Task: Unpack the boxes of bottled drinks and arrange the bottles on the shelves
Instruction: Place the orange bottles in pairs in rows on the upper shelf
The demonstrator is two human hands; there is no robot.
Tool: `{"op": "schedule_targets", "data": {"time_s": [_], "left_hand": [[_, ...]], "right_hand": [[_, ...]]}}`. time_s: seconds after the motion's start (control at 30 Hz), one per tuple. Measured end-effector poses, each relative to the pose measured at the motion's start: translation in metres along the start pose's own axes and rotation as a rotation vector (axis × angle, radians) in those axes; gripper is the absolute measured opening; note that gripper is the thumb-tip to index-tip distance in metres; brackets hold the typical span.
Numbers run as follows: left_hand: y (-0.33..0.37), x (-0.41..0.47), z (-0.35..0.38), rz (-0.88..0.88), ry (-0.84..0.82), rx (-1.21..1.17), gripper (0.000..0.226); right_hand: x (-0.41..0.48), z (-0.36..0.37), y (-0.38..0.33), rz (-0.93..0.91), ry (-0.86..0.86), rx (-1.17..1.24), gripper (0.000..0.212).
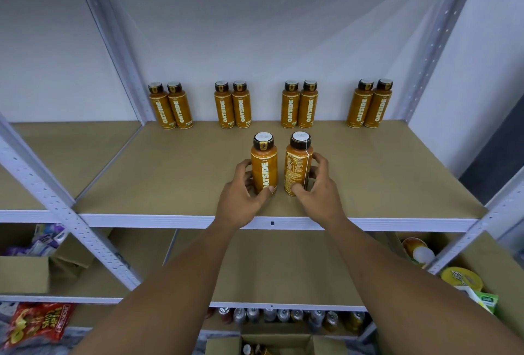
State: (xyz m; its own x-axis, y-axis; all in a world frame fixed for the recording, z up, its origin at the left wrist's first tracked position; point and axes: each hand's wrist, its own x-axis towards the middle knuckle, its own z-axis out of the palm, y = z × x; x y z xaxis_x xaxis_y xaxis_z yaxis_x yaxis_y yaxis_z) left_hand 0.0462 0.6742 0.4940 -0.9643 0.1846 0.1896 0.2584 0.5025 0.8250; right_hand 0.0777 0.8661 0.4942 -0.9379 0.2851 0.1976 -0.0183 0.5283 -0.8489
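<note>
Two orange Oatside bottles stand upright near the middle of the brown shelf board (382,173). My left hand (243,193) grips the left bottle (264,163) low down, its label facing me. My right hand (317,187) grips the right bottle (297,163), whose printed back faces me. Against the back wall stand several more of these bottles in pairs: far left (171,106), centre left (233,105), centre right (300,105) and far right (370,105). An open cardboard box (278,342) with bottle caps showing sits on the floor below.
Grey metal uprights (65,207) frame the shelf. The lower shelf holds a cardboard box (25,269) at left and cup noodles (418,251) at right. Cans (283,315) line the bottom shelf, and a red snack bag (39,323) lies at lower left.
</note>
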Motion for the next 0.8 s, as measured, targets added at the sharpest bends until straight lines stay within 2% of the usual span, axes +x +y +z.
{"op": "schedule_targets", "data": {"time_s": [0.47,0.67,0.8], "left_hand": [[-0.0039,0.0020,0.0026,0.011,-0.009,0.002,0.083],[-0.0016,0.0011,0.0004,0.018,-0.018,0.005,0.082],[-0.0007,0.0007,0.0005,0.012,-0.021,0.010,0.083]], "right_hand": [[0.0010,-0.0006,-0.0021,-0.004,0.042,0.019,0.095],[0.0007,-0.0007,0.0024,0.001,0.023,0.035,0.086],[0.0012,-0.0015,0.0004,-0.003,0.067,0.049,0.089]]}}
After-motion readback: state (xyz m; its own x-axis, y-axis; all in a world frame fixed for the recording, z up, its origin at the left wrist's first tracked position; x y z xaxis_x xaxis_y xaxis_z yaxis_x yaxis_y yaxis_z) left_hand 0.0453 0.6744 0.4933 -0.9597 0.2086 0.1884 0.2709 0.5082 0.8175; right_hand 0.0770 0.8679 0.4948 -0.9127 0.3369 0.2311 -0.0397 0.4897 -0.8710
